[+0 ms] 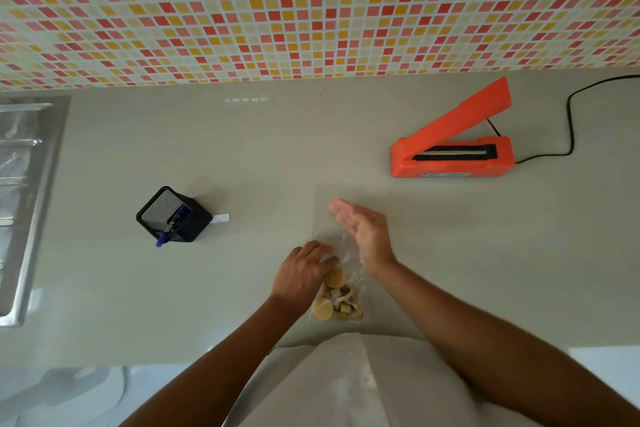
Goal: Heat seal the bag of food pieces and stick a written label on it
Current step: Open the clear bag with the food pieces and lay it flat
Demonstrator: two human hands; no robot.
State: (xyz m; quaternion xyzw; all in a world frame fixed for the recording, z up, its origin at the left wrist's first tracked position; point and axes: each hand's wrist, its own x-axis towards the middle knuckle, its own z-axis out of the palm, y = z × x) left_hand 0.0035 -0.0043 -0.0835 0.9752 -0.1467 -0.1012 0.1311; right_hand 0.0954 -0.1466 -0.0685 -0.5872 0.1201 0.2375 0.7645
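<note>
A clear plastic bag [325, 218] lies flat on the grey counter, with yellow and brown food pieces [337, 300] bunched at its near end. My left hand [304, 270] presses down on the bag just above the food, fingers curled. My right hand [363, 232] lies flat and blurred on the bag's empty upper part, fingers straight. An orange heat sealer [453, 146] stands at the back right with its lid raised. A small white label [221, 218] lies beside a black mesh pen holder [173, 215] that has a blue pen [169, 227] in it.
The sealer's black cord [569, 121] runs off to the right along the counter. A steel sink [24, 201] sits at the left edge. A mosaic tile wall [311, 10] rises behind the counter. My light apron fills the bottom of the view.
</note>
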